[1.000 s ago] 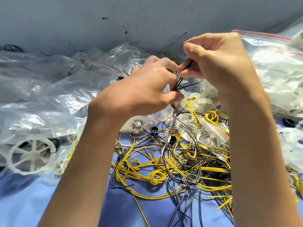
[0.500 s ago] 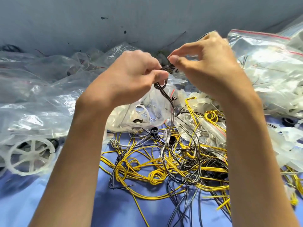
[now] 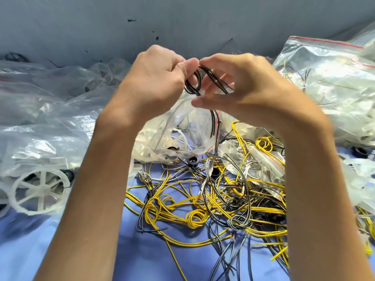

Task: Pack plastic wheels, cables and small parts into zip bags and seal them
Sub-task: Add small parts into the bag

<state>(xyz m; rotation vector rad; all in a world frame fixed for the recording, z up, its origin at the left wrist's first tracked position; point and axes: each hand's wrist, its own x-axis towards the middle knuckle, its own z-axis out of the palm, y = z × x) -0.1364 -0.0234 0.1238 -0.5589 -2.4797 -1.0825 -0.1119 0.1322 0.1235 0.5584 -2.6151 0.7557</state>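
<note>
My left hand pinches a small coil of thin black cable between thumb and fingers, raised above the table. My right hand is just to its right, fingers curled around the loose strands of the same cable, whose tail hangs down behind a clear zip bag. Below lies a tangle of yellow, grey and black cables on the blue tablecloth. A white plastic spoked wheel sits inside a clear bag at the left.
Crumpled clear bags cover the left side. A big filled zip bag with a red seal line rises at the right. Small black rings lie among the cables. A grey wall stands behind.
Both hands rose and moved apart slightly. The black cable went from straight strands pulled out of the tangle to a small coil wound at my left fingers.
</note>
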